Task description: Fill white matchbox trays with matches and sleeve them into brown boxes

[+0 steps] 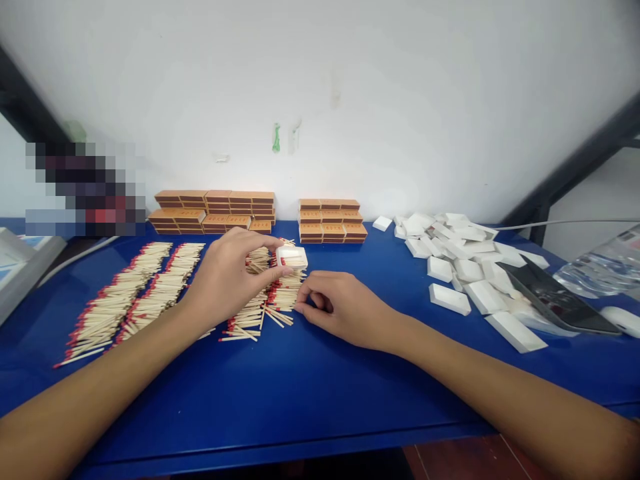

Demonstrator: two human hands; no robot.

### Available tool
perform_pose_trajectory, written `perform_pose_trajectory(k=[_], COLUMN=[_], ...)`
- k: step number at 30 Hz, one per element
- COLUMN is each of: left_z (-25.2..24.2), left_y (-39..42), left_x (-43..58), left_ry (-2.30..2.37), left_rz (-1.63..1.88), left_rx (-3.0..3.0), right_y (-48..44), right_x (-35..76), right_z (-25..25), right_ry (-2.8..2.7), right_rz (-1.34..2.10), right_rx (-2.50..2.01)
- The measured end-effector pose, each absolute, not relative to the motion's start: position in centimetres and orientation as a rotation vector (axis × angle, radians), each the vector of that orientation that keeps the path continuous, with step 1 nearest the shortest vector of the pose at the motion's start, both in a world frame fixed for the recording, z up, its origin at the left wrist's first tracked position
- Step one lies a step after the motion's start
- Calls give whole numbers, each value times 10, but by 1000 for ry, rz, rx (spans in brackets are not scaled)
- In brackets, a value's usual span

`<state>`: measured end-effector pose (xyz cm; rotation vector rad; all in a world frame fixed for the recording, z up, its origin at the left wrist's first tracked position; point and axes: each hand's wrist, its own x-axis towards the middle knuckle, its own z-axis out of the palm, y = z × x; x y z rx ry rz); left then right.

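Between the thumb and fingers of my left hand point(233, 270) is a small white matchbox tray point(299, 259), tilted so its inside shows, with some red-tipped matches in it. My right hand point(340, 307) is just below and to the right of the tray, fingers curled and thumb near the fingertips, beside the right end of a row of loose matches point(287, 293). Whether a match is pinched there I cannot make out. More matches point(250, 310) lie under and beside my left hand. Two long rows of matches point(110, 307) spread to the left, red heads facing left.
Orange matchboxes point(215, 213) are stacked along the wall, with a smaller stack point(331, 221) right of them. White trays point(465, 257) are heaped at the right, beside a dark phone point(560, 297), a clear plastic bottle point(605, 263) and a white mouse point(621, 321). The tabletop point(310, 400) is blue.
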<state>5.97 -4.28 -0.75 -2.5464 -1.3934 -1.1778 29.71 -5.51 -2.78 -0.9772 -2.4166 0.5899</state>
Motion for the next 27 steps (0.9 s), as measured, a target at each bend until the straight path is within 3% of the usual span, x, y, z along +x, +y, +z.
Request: perform_pose_trajectory(k=[27], left_z=[-8], left_y=[-40], left_x=[57], left_ry=[-1366], left_rz=[-1182], left_rx=[-2536], right_y=[-53], right_x=[307], right_z=[-19], right_ry=[-2525], right_rz=[563], right_rx=[-1003])
